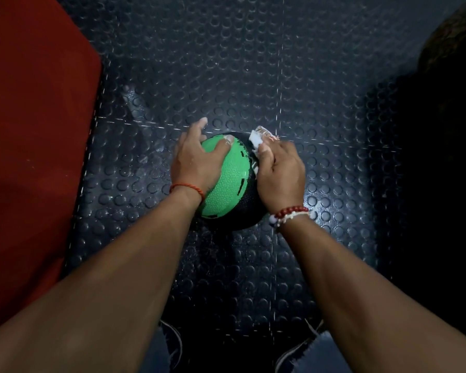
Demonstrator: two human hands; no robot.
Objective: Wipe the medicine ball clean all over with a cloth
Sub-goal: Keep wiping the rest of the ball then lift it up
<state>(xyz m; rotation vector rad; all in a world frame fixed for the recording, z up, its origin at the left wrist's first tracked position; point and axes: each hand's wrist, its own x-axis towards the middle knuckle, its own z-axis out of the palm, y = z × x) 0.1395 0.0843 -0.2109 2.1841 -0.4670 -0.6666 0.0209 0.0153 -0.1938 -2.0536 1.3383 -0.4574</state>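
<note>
the medicine ball [230, 181], green and black, rests on the studded floor mat [253, 63]. the left hand [197, 162] is spread flat over its green panel, steadying it. the right hand [280, 173] is closed on the cloth [257, 140], pressing it to the black right side. wiping appears under way; underside probably remains.

Hands [197, 160] on ball [230, 181] (cloth [257, 138] right)

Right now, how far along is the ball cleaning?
Midway, as far as I can tell. The left hand steadies the ball on the floor; the right hand presses the cloth on its black right side. No panel looks visibly cleaner. The underside, against the floor, seems left.
</note>
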